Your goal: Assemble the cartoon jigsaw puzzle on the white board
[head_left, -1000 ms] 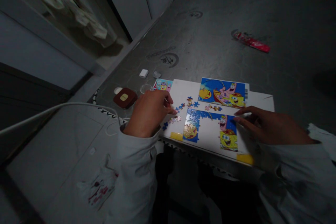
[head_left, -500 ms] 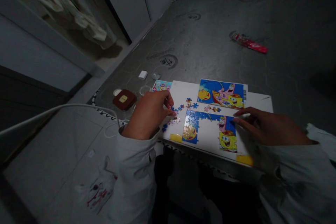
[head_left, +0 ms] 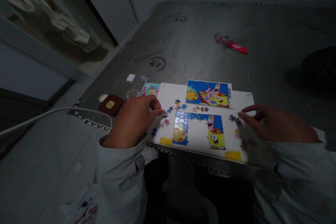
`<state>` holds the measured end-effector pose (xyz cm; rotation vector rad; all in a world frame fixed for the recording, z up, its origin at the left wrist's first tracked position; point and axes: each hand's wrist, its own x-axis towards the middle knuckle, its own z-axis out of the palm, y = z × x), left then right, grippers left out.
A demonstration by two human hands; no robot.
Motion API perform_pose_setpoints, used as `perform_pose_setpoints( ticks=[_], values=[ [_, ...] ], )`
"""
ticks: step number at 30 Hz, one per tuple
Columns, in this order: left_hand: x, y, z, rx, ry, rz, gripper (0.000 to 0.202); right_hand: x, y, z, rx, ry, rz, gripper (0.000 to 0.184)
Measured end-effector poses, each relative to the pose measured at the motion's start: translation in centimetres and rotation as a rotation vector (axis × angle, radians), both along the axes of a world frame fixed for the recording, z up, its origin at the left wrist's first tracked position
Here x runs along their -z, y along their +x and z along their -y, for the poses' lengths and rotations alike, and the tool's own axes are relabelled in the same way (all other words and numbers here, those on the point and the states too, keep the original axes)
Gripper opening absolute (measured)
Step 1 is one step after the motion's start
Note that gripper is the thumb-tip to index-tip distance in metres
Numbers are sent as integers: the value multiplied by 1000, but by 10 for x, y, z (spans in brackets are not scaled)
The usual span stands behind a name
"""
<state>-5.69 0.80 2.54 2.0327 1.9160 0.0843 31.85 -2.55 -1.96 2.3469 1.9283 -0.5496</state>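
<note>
A partly assembled jigsaw puzzle (head_left: 181, 126) lies on a white board (head_left: 168, 92), with a white gap inside its blue and yellow picture. My left hand (head_left: 132, 120) is over the board's left side, thumb and forefinger curved but apart, close to loose puzzle pieces (head_left: 164, 122). Beyond the puzzle, more loose pieces (head_left: 200, 109) lie below the printed picture card (head_left: 208, 93). At the board's right side, my right hand (head_left: 278, 122) has its thumb and forefinger stretched out, tips slightly apart, beside several shadowed puzzle pieces (head_left: 237, 133). No piece is visible between either hand's fingertips.
A brown case (head_left: 111, 105), a white cube-shaped item (head_left: 131, 78) and a clear round lid (head_left: 145, 78) lie left of the board. Farther back is a red wrapper (head_left: 233, 45). A white cable (head_left: 57, 111) crosses at left. A dark object (head_left: 320, 63) sits at far right.
My right hand has moved off the puzzle's upper right corner, outward to the right, uncovering loose pieces. My left hand stays by the left-hand pieces. The view has shifted slightly.
</note>
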Motion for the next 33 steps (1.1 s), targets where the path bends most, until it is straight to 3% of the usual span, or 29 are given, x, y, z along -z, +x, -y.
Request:
perform_pose_setpoints(
  ticks=[10, 22, 33],
  values=[
    [-5, 6, -1, 14, -27, -27, 19, -13, -7, 2, 192, -30, 42, 62],
    [1, 11, -3, 80, 55, -92, 38, -6, 2, 4, 161, 40, 8, 59],
    [1, 14, -4, 95, 18, -23, 39, -16, -12, 4, 218, -20, 26, 53]
  ],
)
